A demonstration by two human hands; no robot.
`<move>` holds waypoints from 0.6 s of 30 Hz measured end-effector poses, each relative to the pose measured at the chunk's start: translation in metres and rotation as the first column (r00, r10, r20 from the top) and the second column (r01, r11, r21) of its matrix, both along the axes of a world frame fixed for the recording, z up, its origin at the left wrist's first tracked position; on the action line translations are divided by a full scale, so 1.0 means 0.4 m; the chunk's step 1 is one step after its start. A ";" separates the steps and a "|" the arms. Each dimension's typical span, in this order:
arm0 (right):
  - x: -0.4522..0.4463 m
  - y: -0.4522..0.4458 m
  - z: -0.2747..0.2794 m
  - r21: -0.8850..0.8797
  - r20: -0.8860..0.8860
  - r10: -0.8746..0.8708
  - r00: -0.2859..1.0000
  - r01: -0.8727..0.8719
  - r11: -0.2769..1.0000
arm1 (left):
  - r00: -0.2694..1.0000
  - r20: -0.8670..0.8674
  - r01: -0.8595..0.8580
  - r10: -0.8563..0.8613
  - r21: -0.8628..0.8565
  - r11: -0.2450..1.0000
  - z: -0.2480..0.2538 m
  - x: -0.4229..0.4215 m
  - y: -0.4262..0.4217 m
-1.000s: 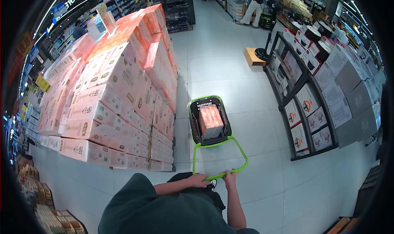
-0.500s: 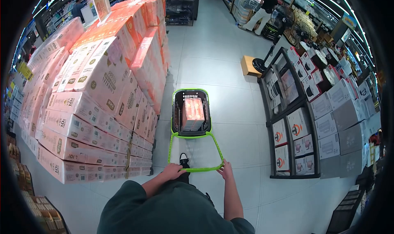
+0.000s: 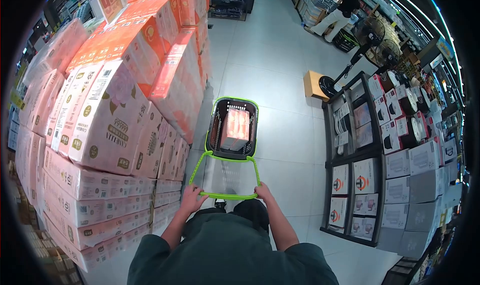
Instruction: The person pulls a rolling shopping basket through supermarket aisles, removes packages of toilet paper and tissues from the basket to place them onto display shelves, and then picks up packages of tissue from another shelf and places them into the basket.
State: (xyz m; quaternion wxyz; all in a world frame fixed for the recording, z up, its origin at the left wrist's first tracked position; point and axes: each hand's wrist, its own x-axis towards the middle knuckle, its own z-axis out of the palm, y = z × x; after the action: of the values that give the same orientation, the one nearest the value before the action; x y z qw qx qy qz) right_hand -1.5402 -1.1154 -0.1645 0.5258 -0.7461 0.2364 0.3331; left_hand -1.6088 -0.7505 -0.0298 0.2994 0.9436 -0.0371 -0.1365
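Note:
A black basket with a green rim (image 3: 212, 130) rests on the floor ahead of me, and its green handle (image 3: 229, 196) reaches back toward my body. Inside the basket lies a pink-orange package (image 3: 237, 127). My left hand (image 3: 192, 199) is closed on the left corner of the handle, thumb stretched along it. At the right corner, my right hand (image 3: 262, 190) has its fingers round the handle.
Tall stacks of pink and orange packages (image 3: 115, 115) rise close on the left. A black display rack (image 3: 352, 160) with boxed goods stands on the right, near a wooden block (image 3: 315, 84) and fans (image 3: 370, 32). Another person (image 3: 337, 16) stands at the back right.
The stacks on the left look larger and nearer. Both hands have spread apart to the handle's corners, and the basket appears slightly higher and more to the left than at first.

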 end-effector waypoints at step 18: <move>0.799 -0.016 -0.081 -0.181 0.053 0.710 0.702 -0.693 0.698 | 0.022 -0.654 -0.843 0.756 -0.418 -0.338 -0.067 0.385 -0.213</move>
State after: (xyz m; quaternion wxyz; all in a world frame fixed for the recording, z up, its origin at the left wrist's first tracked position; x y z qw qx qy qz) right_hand -1.2205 -1.1216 -0.1970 0.3153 -0.8349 -0.0740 0.4450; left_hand -1.4549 -0.8357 -0.0567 0.6716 0.4319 0.5939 0.0983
